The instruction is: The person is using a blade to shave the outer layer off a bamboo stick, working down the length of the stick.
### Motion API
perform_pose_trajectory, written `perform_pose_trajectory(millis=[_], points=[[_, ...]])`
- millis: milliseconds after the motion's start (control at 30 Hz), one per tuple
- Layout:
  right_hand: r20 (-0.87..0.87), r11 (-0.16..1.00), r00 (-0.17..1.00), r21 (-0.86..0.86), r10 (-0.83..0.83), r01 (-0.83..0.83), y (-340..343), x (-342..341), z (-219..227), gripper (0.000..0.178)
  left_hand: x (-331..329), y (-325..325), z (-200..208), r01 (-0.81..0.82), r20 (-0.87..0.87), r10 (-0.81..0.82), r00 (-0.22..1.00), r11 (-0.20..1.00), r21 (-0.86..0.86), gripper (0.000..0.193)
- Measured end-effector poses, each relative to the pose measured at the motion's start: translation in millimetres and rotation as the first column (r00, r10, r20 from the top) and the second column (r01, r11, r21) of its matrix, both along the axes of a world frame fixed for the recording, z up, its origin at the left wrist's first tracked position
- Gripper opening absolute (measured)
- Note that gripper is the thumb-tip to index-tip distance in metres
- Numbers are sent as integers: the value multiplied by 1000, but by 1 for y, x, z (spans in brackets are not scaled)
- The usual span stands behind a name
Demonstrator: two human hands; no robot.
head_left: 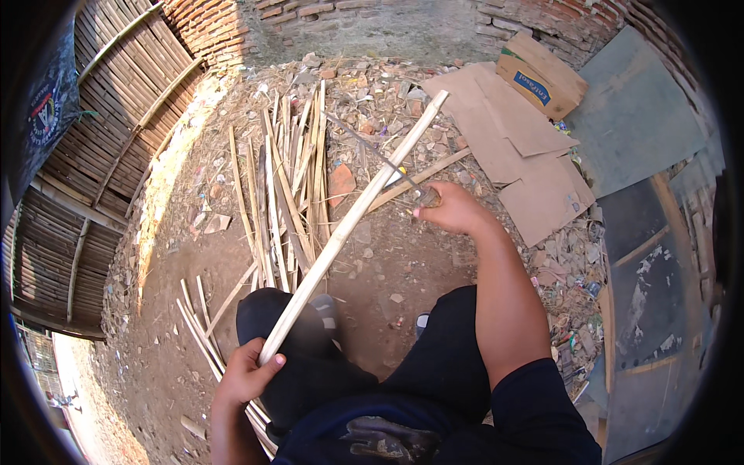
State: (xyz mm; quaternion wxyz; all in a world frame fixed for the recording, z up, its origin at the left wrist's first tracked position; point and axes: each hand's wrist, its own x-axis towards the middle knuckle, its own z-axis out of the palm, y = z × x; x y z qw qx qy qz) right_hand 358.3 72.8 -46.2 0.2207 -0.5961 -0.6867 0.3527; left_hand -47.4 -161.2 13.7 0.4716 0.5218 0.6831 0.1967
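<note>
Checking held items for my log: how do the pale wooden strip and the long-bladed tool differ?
Colour: the pale wooden strip is cream; the long-bladed tool is dark grey.
Size: the strip looks longer and broader than the tool.
Pose: from the left hand, the strip slants up rightward; from the right hand, the tool slants up leftward.
Both are long, narrow and hand-held, and they cross in this view.

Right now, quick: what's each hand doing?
Left hand: closed, holding the near end of a pale wooden strip.
Right hand: closed, holding a long thin-bladed tool.
</note>
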Motion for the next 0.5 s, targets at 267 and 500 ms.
perform_pose_trajectory(millis=[267,500], points=[[237,750,713,-163,660,-641,-63,-73,66,46,-4,0,1,20,23,-19,1000,999,-45,29],[-45,994,999,-105,-16,11,5,3,9,45,-4,1,-3,25,-13,-25,1000,999,27,31]])
